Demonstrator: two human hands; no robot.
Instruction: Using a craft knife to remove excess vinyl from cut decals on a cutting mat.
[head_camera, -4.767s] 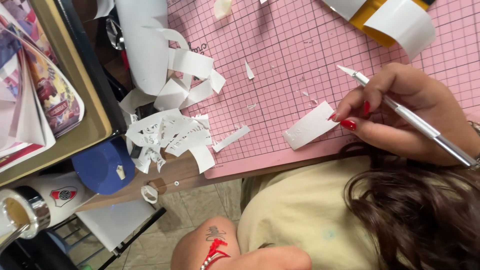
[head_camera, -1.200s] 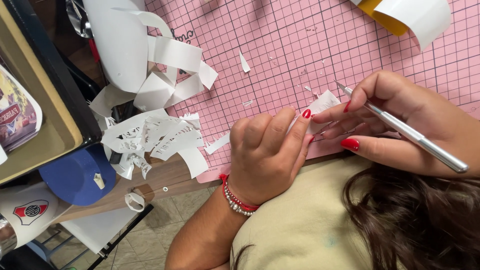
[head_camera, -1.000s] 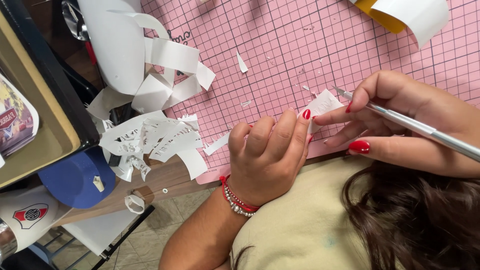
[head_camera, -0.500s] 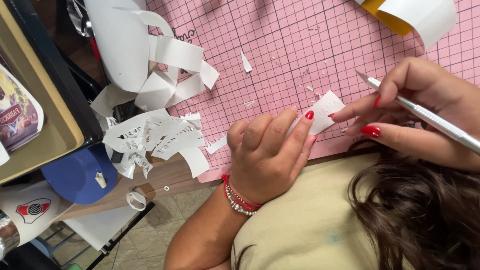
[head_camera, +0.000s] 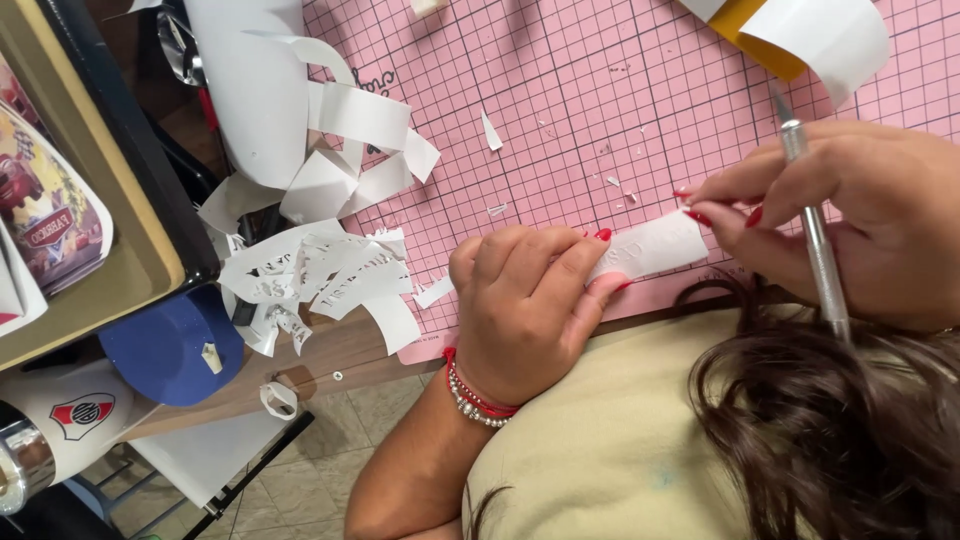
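Left hand (head_camera: 525, 305): grip curled shut, fingertips pressing down on one end of white strip (head_camera: 650, 247). Right hand (head_camera: 850, 215): grip closed round metal knife (head_camera: 815, 235), thin, silvery, blade pointing up; two fingertips pinch the strip's other end. Strip is thin paper w/ cut-out letters, flat on pink gridded mat (head_camera: 560, 100), near its lower edge, between both hands. White scraps (head_camera: 320, 275) piled left of mat.
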